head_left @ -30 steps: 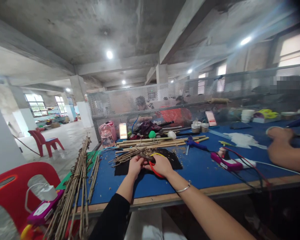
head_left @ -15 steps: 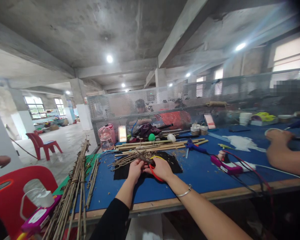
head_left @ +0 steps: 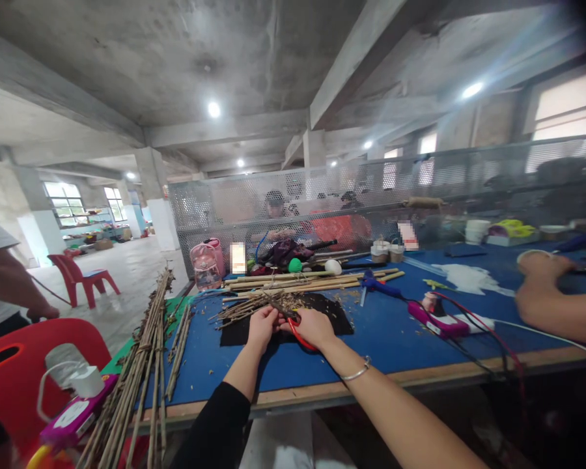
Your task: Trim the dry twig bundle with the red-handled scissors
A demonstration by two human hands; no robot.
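My right hand (head_left: pixel 313 327) is closed around a pair of red-handled shears (head_left: pixel 303 337), with a bit of yellow showing near the grip. The dark blades (head_left: pixel 284 311) point left, toward my other hand. Pressed together beside them are the fingers of my left hand (head_left: pixel 262 329), apparently pinching a thin twig that is mostly hidden. Both hands are over a black mat (head_left: pixel 234 333) on the blue tabletop. Cut twigs (head_left: pixel 239 309) lie in a pile just beyond my left hand, and small clippings (head_left: pixel 297 301) are scattered behind the blades.
Long dry stalks (head_left: pixel 139 365) lean over the table's left corner beside a red chair (head_left: pixel 85 339). Bamboo sticks (head_left: pixel 312 281), a blue glue gun (head_left: pixel 378 284) and a purple power strip (head_left: pixel 437 320) lie beyond. A co-worker's arm (head_left: pixel 557 299) rests at right; another person (head_left: pixel 10 280) stands at left.
The shears' handles look more closed, with less yellow showing. My hands stay in nearly the same place. The person at left has come further into view.
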